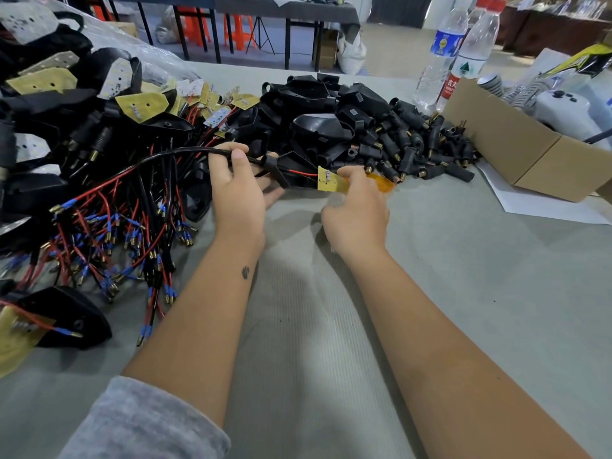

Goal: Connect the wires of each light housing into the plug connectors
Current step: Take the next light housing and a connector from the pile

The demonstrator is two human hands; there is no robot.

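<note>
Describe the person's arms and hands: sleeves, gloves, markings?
Both hands are bare, no gloves: left hand, right hand. The left arm has a grey fleecy sleeve pushed up, and a small dark mark near the wrist. No sleeve shows on the right arm.

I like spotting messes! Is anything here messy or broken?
Nothing looks broken. The red and black wires with blue-sleeved tips lie tangled at left, and the small black plug connectors sit in a loose heap, near the brown cardboard box.
</note>
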